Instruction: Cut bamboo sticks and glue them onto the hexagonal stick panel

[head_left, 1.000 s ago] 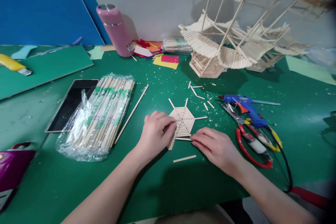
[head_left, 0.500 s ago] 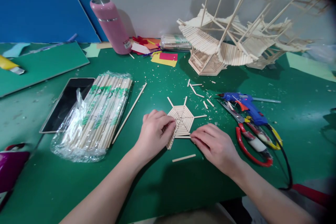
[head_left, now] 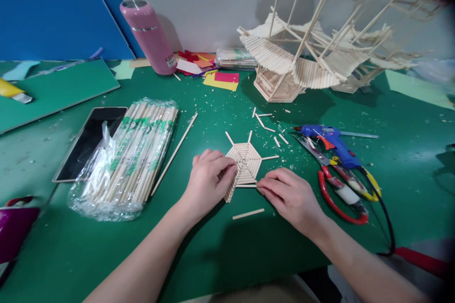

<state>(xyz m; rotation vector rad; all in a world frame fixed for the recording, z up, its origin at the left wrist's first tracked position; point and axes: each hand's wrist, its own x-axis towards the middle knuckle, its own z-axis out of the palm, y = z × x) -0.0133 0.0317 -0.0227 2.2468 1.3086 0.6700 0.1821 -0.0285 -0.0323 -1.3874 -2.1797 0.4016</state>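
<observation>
The tabletop [head_left: 199, 265] is topped at the back by a tall stick model [head_left: 273, 54]. Before it, a web-shaped stick panel [head_left: 249, 163] is laid flat, its left edge pinched by the left hand [head_left: 208, 177]. Along the panel's lower edge, a short stick [head_left: 246, 186] is pinched at its right end by the right hand [head_left: 289, 194].

2 bare, ungloved hands, L hand [head_left: 208, 179] & R hand [head_left: 293, 195], w/ 2 slim bare forearms [head_left: 151, 248] narrowing twd the wrists, + past the table's [head_left: 202, 265] near edge a blk patch [head_left: 322, 285] & dull beige-brn patch [head_left: 270, 293], poss. clothing, too dim to ID.
</observation>
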